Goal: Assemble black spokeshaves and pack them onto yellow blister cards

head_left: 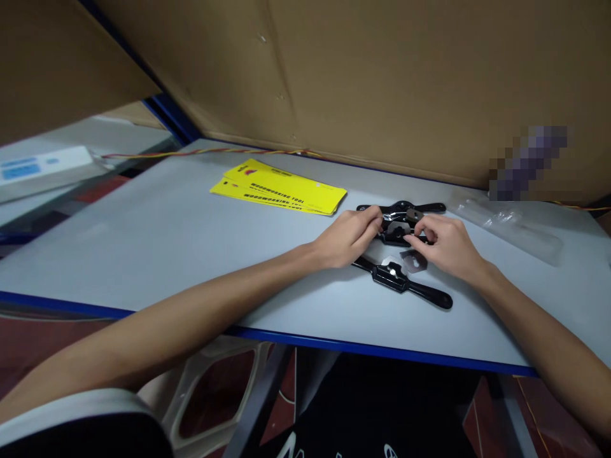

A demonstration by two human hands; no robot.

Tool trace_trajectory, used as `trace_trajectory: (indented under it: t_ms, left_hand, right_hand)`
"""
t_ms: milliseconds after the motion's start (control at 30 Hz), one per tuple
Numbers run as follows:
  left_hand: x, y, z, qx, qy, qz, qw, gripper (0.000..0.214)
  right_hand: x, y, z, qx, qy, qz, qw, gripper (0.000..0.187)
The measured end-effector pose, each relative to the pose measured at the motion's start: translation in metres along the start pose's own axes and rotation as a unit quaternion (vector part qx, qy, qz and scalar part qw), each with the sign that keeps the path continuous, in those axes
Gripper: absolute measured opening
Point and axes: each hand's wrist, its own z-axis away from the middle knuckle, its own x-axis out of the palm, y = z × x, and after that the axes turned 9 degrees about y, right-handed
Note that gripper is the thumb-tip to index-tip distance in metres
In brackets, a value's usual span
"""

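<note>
Three black spokeshaves are grouped on the table. My left hand [351, 236] has its fingers closed at the left end of the middle spokeshave [395, 236]. At that tool's right end, my right hand [449, 245] is closed, thumb and fingers gripping near the body. A dark blade piece [414, 217] shows right by the right fingertips; I cannot tell whether they hold it. Behind lies another spokeshave [402, 207], partly covered. The front spokeshave [391, 277] rests with its right handle toward the table edge. Beside it lies a loose dark blade [414, 261].
Yellow printed cards [286, 189] reading "woodworking tool" lie stacked left of the tools. Clear plastic sleeves [508, 226] are at the right. A cardboard wall [358, 83] closes off the back, with a twisted wire [214, 151] along its foot. The table [143, 242] has a blue edge.
</note>
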Motion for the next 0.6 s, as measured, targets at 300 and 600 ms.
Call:
trace_trajectory:
  t_ms: [300, 600]
  left_hand:
    - [-0.002, 0.0, 0.005, 0.045, -0.007, -0.014, 0.999, 0.022]
    - [-0.005, 0.004, 0.005, 0.022, -0.043, -0.032, 0.998, 0.022]
  right_hand:
    - [0.006, -0.003, 0.002, -0.044, -0.015, -0.015, 0.999, 0.031]
    - [0.015, 0.006, 0.007, -0.057, 0.018, -0.126, 0.99, 0.007]
